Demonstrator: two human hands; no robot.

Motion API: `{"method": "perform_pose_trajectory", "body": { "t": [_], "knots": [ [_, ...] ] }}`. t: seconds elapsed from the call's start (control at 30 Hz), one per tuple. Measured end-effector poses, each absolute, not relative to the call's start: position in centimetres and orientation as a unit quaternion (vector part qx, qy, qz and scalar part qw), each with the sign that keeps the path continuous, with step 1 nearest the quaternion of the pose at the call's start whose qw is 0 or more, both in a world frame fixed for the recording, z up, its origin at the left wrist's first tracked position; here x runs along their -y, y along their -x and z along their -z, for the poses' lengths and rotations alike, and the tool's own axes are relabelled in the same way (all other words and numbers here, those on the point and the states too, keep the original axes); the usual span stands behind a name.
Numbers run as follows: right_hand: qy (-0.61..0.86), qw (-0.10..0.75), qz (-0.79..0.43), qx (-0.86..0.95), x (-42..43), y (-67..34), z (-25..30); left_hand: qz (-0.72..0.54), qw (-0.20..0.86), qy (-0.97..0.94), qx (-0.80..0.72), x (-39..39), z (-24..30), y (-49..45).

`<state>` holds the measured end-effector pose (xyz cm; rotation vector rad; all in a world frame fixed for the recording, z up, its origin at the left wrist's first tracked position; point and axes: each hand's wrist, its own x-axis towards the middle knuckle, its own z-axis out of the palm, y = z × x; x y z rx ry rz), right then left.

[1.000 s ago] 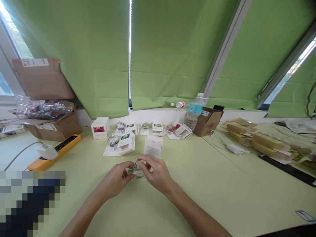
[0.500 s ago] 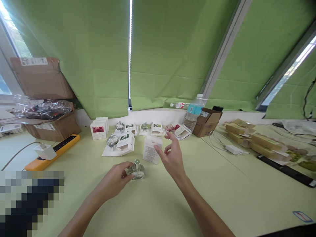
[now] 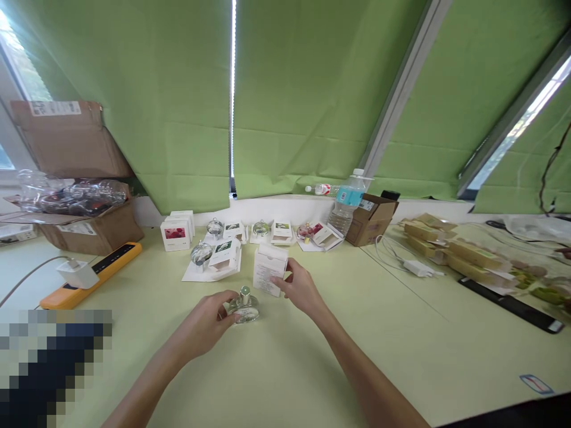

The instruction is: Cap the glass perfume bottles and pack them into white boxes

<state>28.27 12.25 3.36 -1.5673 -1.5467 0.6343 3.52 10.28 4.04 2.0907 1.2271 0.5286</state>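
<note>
A clear glass perfume bottle (image 3: pixel 247 311) with a silvery cap stands on the pale green table. My left hand (image 3: pixel 213 321) is closed around its left side, thumb in front and fingers behind. Just beyond it stands a small white box (image 3: pixel 266 274) with fine print on the side towards me. My right hand (image 3: pixel 300 286) pinches this box at its right edge. Behind the left hand, another round bottle (image 3: pixel 201 254) lies with an opened white box (image 3: pixel 225 254) on a white sheet.
More bottles and opened boxes line the back, beside a stack of white boxes (image 3: pixel 175 233). A large water bottle (image 3: pixel 347 205) and a cardboard box (image 3: pixel 371 220) stand behind. An orange power strip (image 3: pixel 113 270) lies left; a charger (image 3: pixel 417 267) and yellow cartons (image 3: pixel 473 255) lie right.
My right hand has come down from above the white box and closed on its right edge. My left hand keeps its hold on the perfume bottle.
</note>
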Motion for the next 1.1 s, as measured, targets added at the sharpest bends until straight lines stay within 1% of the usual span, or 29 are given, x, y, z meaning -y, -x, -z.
{"method": "perform_pose_trajectory", "body": {
  "t": [0.3, 0.8, 1.1],
  "knots": [
    [0.518, 0.406, -0.360, 0.661, -11.3, -26.8, -3.7, -0.201, 0.355, -0.801, -0.438, -10.0, -4.3, -3.4],
    [0.482, 0.370, -0.404, 0.684, -10.5, -26.2, -4.6, -0.167, 0.390, -0.810, -0.405, -9.5, -4.8, -3.5],
    [0.489, 0.366, -0.401, 0.683, -10.4, -26.2, -4.5, -0.172, 0.401, -0.801, -0.410, -9.1, -6.1, -3.6]
  ]
}}
